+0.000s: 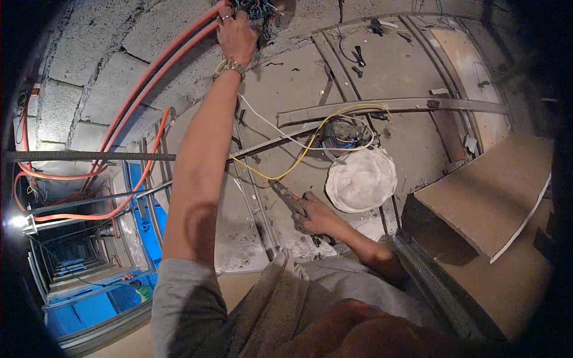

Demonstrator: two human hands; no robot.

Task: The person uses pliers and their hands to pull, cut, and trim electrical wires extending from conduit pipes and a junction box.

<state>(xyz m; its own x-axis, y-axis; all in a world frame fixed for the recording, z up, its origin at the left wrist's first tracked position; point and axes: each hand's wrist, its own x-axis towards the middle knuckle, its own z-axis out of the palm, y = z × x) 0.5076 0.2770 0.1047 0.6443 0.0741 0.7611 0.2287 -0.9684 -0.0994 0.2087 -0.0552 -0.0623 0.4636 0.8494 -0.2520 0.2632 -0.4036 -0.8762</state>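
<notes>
My left hand (237,37) reaches far up to the wall, its fingers closed at the end of the orange conduit (173,48). Beside those fingers a tangle of thin dark wires (259,8) comes out of the wall; whether I pinch the conduit or a wire I cannot tell. Lower down, my right hand (321,216) is wrapped round a pair of pliers (287,198), jaws pointing up and left. Just beyond the jaws runs a yellow wire (280,178). To their right lie a round whitish pad (361,180) and a dark round device (346,134) with wires.
Metal profiles (394,106) cross the dusty surface. At right sits a brown board (486,197) with a broken edge. Another orange conduit (152,164) loops at left beside a bright lamp (19,221). Below left, a person's green sleeve (143,291) shows near blue panels (95,307).
</notes>
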